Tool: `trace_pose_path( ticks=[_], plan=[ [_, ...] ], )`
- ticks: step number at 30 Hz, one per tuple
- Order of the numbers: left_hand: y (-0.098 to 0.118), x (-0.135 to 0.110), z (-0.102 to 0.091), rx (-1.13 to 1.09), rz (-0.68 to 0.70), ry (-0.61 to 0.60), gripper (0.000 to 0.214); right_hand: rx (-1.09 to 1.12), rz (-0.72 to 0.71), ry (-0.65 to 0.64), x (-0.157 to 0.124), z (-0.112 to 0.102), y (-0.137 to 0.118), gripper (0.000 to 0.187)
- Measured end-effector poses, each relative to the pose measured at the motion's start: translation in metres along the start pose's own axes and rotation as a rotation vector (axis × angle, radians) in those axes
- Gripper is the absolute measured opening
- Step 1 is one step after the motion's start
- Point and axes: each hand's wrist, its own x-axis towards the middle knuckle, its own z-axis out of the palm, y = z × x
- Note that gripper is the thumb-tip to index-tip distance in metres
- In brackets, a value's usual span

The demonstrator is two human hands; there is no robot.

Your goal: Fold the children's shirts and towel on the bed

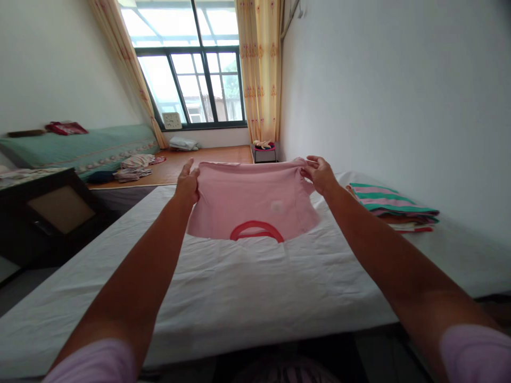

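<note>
A pink T-shirt (pixel 247 194) with a red neckband hangs stretched between my two hands over the bed. Its neckband end points toward me and meets the white sheet, while the far edge is lifted. My left hand (pixel 188 183) pinches the far left corner of the shirt, with the index finger pointing up. At the far right corner, my right hand (pixel 317 173) grips the cloth between thumb and fingers. A small pale round mark shows on the shirt's right half.
The white-sheeted bed (pixel 239 303) lies before me. Folded clothes (pixel 393 202), striped green and pink on top, sit at right by the wall. A dark cabinet (pixel 51 213) stands left. Beyond are a wooden platform (pixel 215 155) with clothes (pixel 136 166) and a small stool (pixel 265 153).
</note>
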Motion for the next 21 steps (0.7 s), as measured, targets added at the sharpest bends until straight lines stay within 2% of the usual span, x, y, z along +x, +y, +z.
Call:
trace_pose_path(
  ticks=[2, 3, 4, 5, 6, 8, 10, 11, 12, 14, 16, 19, 21],
  plan=[
    [-0.009, 0.003, -0.005, 0.137, -0.001, 0.085, 0.059, -0.129, -0.072, -0.006, 0.0, 0.007, 0.007, 0.054],
    [-0.014, 0.002, -0.01, 0.228, 0.036, 0.09, 0.061, -0.209, -0.107, -0.067, -0.004, 0.007, 0.011, 0.055],
    [-0.019, -0.003, -0.016, 0.317, 0.082, 0.035, 0.058, -0.289, -0.129, -0.165, -0.01, 0.005, 0.015, 0.052],
    [-0.023, -0.01, -0.023, 0.397, 0.111, -0.087, 0.052, -0.358, -0.138, -0.294, -0.017, 0.001, 0.02, 0.047],
    [-0.027, -0.02, -0.029, 0.467, 0.111, -0.263, 0.046, -0.416, -0.137, -0.453, -0.026, -0.005, 0.025, 0.043],
    [-0.035, -0.045, -0.036, 0.578, 0.059, -0.708, 0.038, -0.532, -0.118, -0.778, -0.044, -0.017, 0.037, 0.041],
    [-0.044, -0.073, -0.037, 0.685, 0.065, -1.087, 0.037, -0.684, -0.109, -1.014, -0.059, -0.027, 0.049, 0.051],
    [-0.049, -0.086, -0.036, 0.744, 0.107, -1.198, 0.038, -0.767, -0.116, -1.08, -0.065, -0.031, 0.055, 0.056],
    [-0.054, -0.096, -0.034, 0.806, 0.161, -1.252, 0.04, -0.841, -0.132, -1.11, -0.07, -0.033, 0.061, 0.059],
    [-0.063, -0.11, -0.029, 0.926, 0.253, -1.232, 0.045, -0.949, -0.196, -1.092, -0.076, -0.035, 0.071, 0.055],
    [-0.07, -0.111, -0.026, 1.02, 0.296, -1.196, 0.039, -1.032, -0.271, -1.009, -0.077, -0.035, 0.075, 0.043],
    [-0.074, -0.094, -0.03, 1.062, 0.33, -1.151, 0.026, -1.123, -0.302, -0.901, -0.081, -0.03, 0.069, 0.026],
    [-0.071, -0.075, -0.04, 1.05, 0.369, -0.98, 0.024, -1.079, -0.273, -0.947, -0.091, -0.021, 0.054, 0.019]
  ],
)
